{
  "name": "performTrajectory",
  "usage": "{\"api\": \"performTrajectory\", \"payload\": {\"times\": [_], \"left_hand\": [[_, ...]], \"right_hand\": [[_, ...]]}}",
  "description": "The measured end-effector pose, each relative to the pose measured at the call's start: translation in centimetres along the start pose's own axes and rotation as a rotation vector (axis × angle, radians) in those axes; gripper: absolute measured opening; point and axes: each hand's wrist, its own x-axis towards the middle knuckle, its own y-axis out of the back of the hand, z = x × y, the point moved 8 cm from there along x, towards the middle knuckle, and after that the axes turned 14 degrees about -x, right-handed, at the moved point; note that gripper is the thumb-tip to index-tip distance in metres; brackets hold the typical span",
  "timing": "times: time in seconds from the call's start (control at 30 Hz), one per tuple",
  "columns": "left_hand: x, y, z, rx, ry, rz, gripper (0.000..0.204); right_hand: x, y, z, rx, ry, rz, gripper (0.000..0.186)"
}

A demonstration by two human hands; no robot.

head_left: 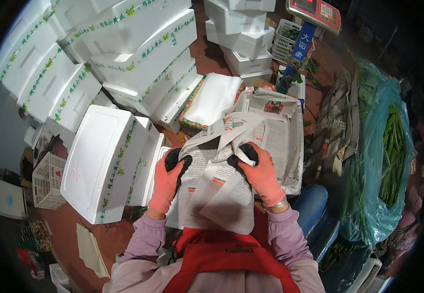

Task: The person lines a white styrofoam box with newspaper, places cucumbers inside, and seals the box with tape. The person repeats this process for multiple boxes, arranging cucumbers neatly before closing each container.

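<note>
A creased sheet of newspaper (222, 193) hangs in front of my red apron, held up between both hands. My left hand (168, 178), in an orange glove with black fingertips, pinches its left edge. On the other side my right hand (260, 173), gloved alike, grips a folded upper part with thumb and fingers. Just beyond stands a box lined with newspaper (282, 141), its paper covering the inside and rim. The held sheet hides the box's near left part.
White foam boxes (143, 58) with green printed tape are stacked at left and back. A foam box (95, 161) stands tilted near my left arm. At right lies a blue plastic bag (368, 195) of long green vegetables. A scale (314, 13) rises behind the lined box.
</note>
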Motion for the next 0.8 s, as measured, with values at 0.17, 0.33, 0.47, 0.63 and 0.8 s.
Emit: {"api": "performTrajectory", "payload": {"times": [0.17, 0.33, 0.47, 0.63, 0.8], "left_hand": [[0.6, 3.7, 0.6, 0.173, -0.08, 0.057, 0.045], [1.8, 10.9, -0.2, 0.392, -0.12, 0.147, 0.046], [2.1, 15.6, -2.2, 0.353, -0.119, 0.19, 0.043], [2.2, 18.5, -5.0, 0.219, -0.012, 0.161, 0.043], [2.8, 19.9, -7.6, 0.193, 0.065, 0.118, 0.046]], "right_hand": [[0.7, 5.1, 1.2, -0.022, -0.031, 0.151, 0.059], [2.4, 11.9, 5.7, 0.208, -0.124, 0.298, 0.059], [3.3, 15.5, 8.5, 0.145, -0.179, 0.396, 0.055], [4.3, 14.7, 9.0, 0.145, -0.087, 0.287, 0.046], [4.9, 13.2, 10.2, 0.084, -0.089, 0.299, 0.044]]}}
